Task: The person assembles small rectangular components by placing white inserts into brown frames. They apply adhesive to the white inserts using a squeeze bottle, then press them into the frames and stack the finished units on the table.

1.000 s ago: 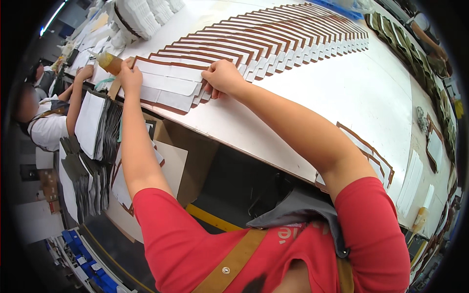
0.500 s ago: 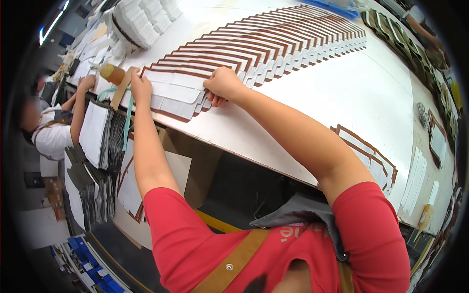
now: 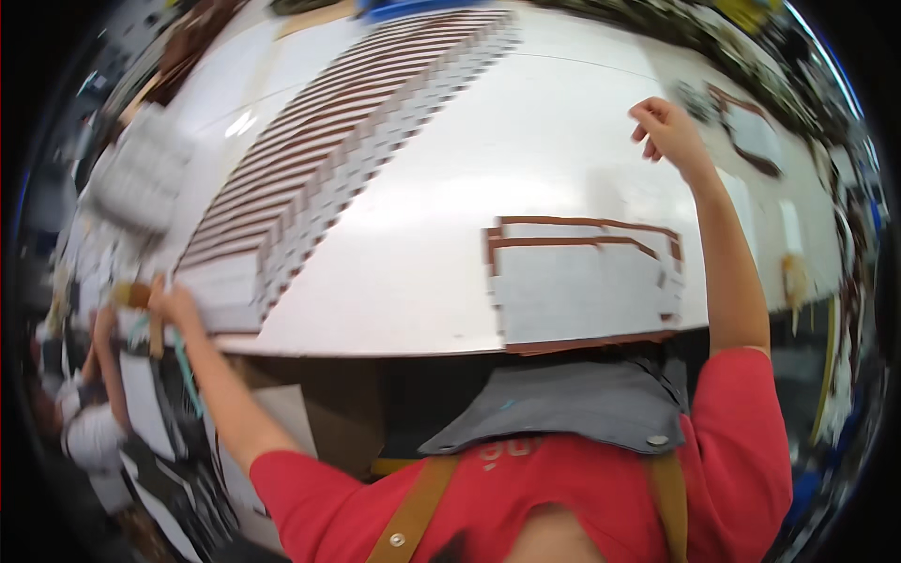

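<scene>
A long row of overlapping white panels with brown edges (image 3: 310, 131) runs diagonally over the white table. At its near left end my left hand (image 3: 176, 306) touches the corner of the front panel; its fingers are blurred. Close by lie a yellow-brown bottle (image 3: 129, 295) and a brown strip (image 3: 156, 334). Over the table's right side my right hand (image 3: 668, 137) hangs in the air, fingers loosely curled and apart, nothing visible in them. A smaller pile of brown-edged white panels (image 3: 577, 286) lies at the front edge, left of my right forearm.
White stacked pieces (image 3: 143, 174) stand at the left. A blue tray (image 3: 408, 9) sits at the far edge. Dark green pieces (image 3: 648, 28) line the back right. A brush-like tool (image 3: 794, 278) lies at the right. Another person's arm (image 3: 108, 361) is at the lower left.
My right hand has left the panel row and swung far to the right. My left hand has stayed at the row's near corner. The view has turned right.
</scene>
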`<state>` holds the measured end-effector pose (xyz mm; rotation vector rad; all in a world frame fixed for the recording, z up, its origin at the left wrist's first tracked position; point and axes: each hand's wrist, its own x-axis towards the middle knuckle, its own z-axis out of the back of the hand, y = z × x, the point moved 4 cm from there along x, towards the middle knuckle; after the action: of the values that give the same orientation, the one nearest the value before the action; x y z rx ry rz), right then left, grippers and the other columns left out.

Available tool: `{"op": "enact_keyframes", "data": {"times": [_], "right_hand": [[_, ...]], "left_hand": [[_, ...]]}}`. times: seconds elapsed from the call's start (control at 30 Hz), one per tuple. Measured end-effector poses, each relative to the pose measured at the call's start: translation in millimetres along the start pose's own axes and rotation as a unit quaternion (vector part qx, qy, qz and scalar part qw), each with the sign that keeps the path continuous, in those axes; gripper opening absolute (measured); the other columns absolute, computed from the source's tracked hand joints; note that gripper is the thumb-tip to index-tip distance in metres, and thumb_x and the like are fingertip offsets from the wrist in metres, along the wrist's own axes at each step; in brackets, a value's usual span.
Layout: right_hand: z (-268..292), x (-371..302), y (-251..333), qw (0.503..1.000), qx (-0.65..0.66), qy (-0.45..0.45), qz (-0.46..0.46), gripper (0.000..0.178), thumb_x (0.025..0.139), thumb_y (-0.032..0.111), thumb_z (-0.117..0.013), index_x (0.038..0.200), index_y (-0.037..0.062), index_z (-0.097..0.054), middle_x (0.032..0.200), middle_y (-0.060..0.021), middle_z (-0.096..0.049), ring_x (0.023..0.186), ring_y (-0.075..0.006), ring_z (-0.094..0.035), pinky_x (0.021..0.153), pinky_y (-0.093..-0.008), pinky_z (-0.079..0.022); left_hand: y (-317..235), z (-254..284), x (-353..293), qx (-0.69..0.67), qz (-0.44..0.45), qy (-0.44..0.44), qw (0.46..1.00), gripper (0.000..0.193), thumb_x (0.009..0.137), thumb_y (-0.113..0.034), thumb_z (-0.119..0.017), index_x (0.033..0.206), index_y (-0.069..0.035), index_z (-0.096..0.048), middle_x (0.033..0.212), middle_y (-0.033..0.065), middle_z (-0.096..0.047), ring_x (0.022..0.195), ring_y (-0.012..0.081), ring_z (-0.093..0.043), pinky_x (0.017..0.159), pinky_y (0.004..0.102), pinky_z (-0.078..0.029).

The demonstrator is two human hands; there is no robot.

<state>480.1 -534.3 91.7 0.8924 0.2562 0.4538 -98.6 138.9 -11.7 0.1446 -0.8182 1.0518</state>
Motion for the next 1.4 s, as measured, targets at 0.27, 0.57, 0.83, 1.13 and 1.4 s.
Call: {"op": "enact_keyframes", "data": {"times": [0.27,0.57,0.83,1.13,1.4], "right_hand": [[132.7,-35.9,-144.0,0.96,-0.228,-0.148,-0.064,0.02,0.08,0.019,-0.056,0.087,0.001,-0.063,0.079,-0.0157,-0.064,0.076,-0.0278,-0.062,0.069,-0.0351,-0.047],[102.6,-40.6,-162.9,0.928,-0.349,-0.131,0.023,0.025,0.083,0.02,-0.057,0.092,-0.0019,-0.063,0.088,-0.0156,-0.065,0.079,-0.0274,-0.061,0.072,-0.034,-0.047],[102.7,-34.5,-159.2,0.935,-0.332,-0.121,0.019,0.023,0.084,0.019,-0.058,0.09,-0.0029,-0.062,0.084,-0.0148,-0.064,0.078,-0.0253,-0.06,0.073,-0.0337,-0.046],[100.2,-34.6,-157.4,0.929,-0.347,-0.131,0.007,0.023,0.084,0.019,-0.058,0.09,-0.0029,-0.063,0.082,-0.0149,-0.063,0.078,-0.0274,-0.06,0.073,-0.0352,-0.046],[102.9,-30.9,-160.6,0.926,-0.361,-0.111,0.002,0.023,0.083,0.018,-0.057,0.088,-0.0046,-0.062,0.085,-0.0187,-0.064,0.078,-0.0315,-0.061,0.072,-0.0371,-0.047]], "left_hand": [[-263.5,53.1,-80.3,-0.106,-0.132,0.052,0.984,0.029,0.086,-0.012,-0.056,0.115,-0.006,-0.056,0.118,0.0143,-0.051,0.112,0.031,-0.045,0.093,0.0386,-0.039],[-283.5,76.6,-137.8,-0.087,-0.128,0.128,0.98,0.027,0.081,-0.019,-0.061,0.105,-0.007,-0.057,0.119,0.0129,-0.055,0.111,0.0318,-0.05,0.093,0.0432,-0.037],[-278.5,76.1,-140.9,-0.083,-0.078,0.128,0.985,0.027,0.081,-0.02,-0.062,0.102,-0.005,-0.056,0.119,0.0139,-0.055,0.11,0.0338,-0.05,0.091,0.0418,-0.04],[-296.5,79.2,-140.1,-0.066,-0.108,0.124,0.984,0.018,0.081,-0.013,-0.058,0.098,-0.008,-0.062,0.113,0.0111,-0.058,0.104,0.0317,-0.053,0.089,0.0397,-0.043],[-301.5,80.2,-141.8,-0.066,-0.1,0.117,0.986,0.017,0.083,-0.011,-0.054,0.097,-0.007,-0.064,0.108,0.0102,-0.061,0.104,0.0307,-0.053,0.088,0.0385,-0.043]]}}
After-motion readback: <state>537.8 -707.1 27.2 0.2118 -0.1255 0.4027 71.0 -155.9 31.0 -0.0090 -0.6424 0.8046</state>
